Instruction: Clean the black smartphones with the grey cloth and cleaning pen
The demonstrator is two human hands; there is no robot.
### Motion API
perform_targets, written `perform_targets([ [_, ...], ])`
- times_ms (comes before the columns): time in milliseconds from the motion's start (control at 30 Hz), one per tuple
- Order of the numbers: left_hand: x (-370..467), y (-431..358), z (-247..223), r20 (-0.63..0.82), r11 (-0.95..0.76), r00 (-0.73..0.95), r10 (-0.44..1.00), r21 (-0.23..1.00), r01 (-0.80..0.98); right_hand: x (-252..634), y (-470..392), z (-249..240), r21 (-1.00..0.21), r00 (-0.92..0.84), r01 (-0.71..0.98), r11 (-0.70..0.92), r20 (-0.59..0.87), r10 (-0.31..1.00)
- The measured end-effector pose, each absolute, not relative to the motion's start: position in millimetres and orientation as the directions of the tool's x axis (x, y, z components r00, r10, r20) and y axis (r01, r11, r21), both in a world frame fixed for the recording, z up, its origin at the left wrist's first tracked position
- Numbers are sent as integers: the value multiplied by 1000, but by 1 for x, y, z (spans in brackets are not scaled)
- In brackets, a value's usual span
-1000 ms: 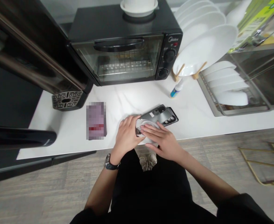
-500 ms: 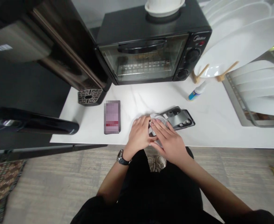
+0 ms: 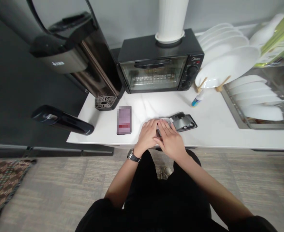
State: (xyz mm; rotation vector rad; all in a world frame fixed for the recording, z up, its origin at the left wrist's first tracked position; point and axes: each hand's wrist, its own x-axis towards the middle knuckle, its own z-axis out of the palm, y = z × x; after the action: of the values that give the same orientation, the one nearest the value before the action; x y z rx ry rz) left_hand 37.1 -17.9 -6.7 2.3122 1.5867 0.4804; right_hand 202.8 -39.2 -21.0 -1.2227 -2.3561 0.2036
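Note:
On the white counter (image 3: 219, 129), near its front edge, lie overlapping phones or phone cases, with a silver-grey one (image 3: 181, 122) on top. My right hand (image 3: 171, 138) rests over their left end, its fingers nearly straight. Beside it my left hand (image 3: 147, 134), with a watch on the wrist, lies with its fingers side by side against the same end. A light, crumpled or coiled thing (image 3: 167, 120) shows at my right fingertips; what it is I cannot make out. Left of my hands a phone (image 3: 124, 120) with a blurred purple screen lies flat.
Behind stands a black toaster oven (image 3: 156, 75) bearing a white pot (image 3: 172, 21). A coffee machine (image 3: 106, 102) and a dark cylindrical device (image 3: 63, 121) are at the left. A small blue-labelled bottle (image 3: 197, 99), racked white plates (image 3: 225, 64) and a sink (image 3: 243, 124) are at the right.
The view has shifted, showing more of the wall, pot and coffee machine. Both hands stay at the left end of the overlapping phones, with only slight finger movement.

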Motion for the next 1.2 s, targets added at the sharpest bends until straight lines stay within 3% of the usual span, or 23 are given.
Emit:
perform_targets([
  [133, 41, -20, -6, 160, -349, 310, 937, 413, 841, 245, -53, -21, -315, -574, 693, 649, 304, 760],
  [267, 42, -19, -6, 181, -375, 328, 927, 453, 809, 285, -26, -23, -286, -431, 803, 523, 329, 840],
  [400, 40, -18, -8, 187, -398, 351, 918, 417, 817, 246, -18, -24, -325, -323, 829, 456, 388, 863],
  [567, 40, -19, -9, 130, -350, 325, 937, 320, 880, 199, -56, -20, -391, -499, 687, 612, 359, 789],
  [700, 42, -20, -6, 171, -355, 312, 935, 386, 851, 248, -51, -20, -384, -490, 719, 580, 312, 814],
  [900, 42, -15, -5, 177, -365, 319, 931, 456, 812, 275, -3, -23, -303, -313, 855, 421, 348, 884],
  [1100, 39, -14, -9, 105, -332, 315, 943, 349, 876, 205, -46, -19, -363, -550, 665, 653, 353, 757],
  [1200, 41, -14, -7, 123, -325, 301, 946, 391, 861, 231, -49, -21, -365, -576, 645, 671, 345, 741],
])
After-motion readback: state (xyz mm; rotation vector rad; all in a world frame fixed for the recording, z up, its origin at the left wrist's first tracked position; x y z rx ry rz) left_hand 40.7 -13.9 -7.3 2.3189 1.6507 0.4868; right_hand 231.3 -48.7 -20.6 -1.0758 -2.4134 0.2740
